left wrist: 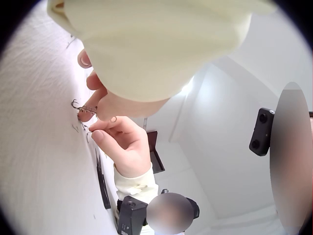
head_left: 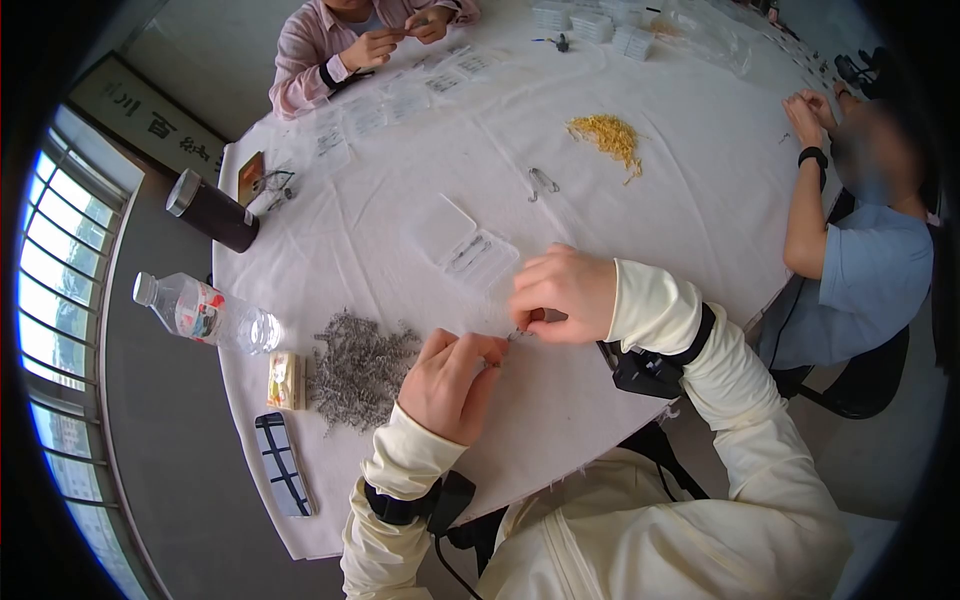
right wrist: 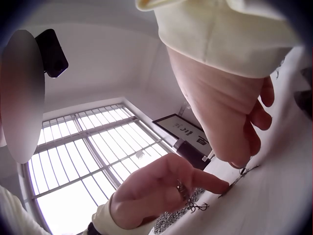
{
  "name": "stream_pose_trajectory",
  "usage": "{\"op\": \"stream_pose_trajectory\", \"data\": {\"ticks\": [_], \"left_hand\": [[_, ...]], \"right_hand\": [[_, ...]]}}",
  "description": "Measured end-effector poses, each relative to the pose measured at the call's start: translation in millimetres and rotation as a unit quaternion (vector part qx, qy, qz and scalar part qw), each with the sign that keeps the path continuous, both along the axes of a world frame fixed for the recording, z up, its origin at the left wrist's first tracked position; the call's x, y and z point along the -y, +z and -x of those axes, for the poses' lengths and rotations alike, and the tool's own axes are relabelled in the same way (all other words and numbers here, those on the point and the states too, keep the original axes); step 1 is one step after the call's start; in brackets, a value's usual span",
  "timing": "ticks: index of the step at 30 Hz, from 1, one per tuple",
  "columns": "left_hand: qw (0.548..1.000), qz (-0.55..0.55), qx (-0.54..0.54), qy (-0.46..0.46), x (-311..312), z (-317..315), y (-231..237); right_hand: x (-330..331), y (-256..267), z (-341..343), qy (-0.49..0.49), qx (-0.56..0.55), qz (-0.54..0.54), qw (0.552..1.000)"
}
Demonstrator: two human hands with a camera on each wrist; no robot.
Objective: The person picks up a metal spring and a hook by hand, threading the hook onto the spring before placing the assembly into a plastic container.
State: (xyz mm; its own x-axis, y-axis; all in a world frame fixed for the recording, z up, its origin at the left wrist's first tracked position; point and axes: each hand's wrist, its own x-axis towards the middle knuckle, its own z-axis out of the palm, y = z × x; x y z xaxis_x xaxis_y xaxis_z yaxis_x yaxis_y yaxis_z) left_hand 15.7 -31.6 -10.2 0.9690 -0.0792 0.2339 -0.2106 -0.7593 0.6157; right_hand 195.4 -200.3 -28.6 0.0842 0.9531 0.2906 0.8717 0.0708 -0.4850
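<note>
Close above the near part of the cloth are both hands. The left hand (head_left: 450,388) (right wrist: 156,188) (left wrist: 132,105) keeps several small dark metal hooks (right wrist: 196,206) (left wrist: 76,104) in its curled fingers, while its index finger reaches down to a thin metal piece (right wrist: 237,180) at the cloth. At the other end of that piece, the right hand (head_left: 565,295) (left wrist: 126,147) (right wrist: 215,107) pinches it between thumb and index finger. A clear open box (head_left: 485,262) with small metal pieces inside lies beyond the hands.
Left of the hands, a grey heap of metal pieces (head_left: 355,370) lies near a tissue pack (head_left: 286,381), a phone (head_left: 283,465), a plastic bottle (head_left: 205,312) and a dark flask (head_left: 212,210). Yellow pieces (head_left: 608,138) lie farther back. Two people sit around the table (head_left: 400,290).
</note>
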Motion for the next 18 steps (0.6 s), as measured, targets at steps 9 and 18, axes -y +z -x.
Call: {"op": "stream_pose_trajectory", "data": {"ticks": [9, 18], "left_hand": [[1.0, 0.002, 0.0, 0.005, -0.4, -0.2, -1.4], [1.0, 0.021, 0.018, 0.01, 0.0, -1.4, -3.5]], "right_hand": [[0.0, 2.3, -4.6, 0.024, -0.036, 0.014, 0.999], [-3.1, 5.0, -2.2, 0.007, -0.035, -0.041, 0.999]]}}
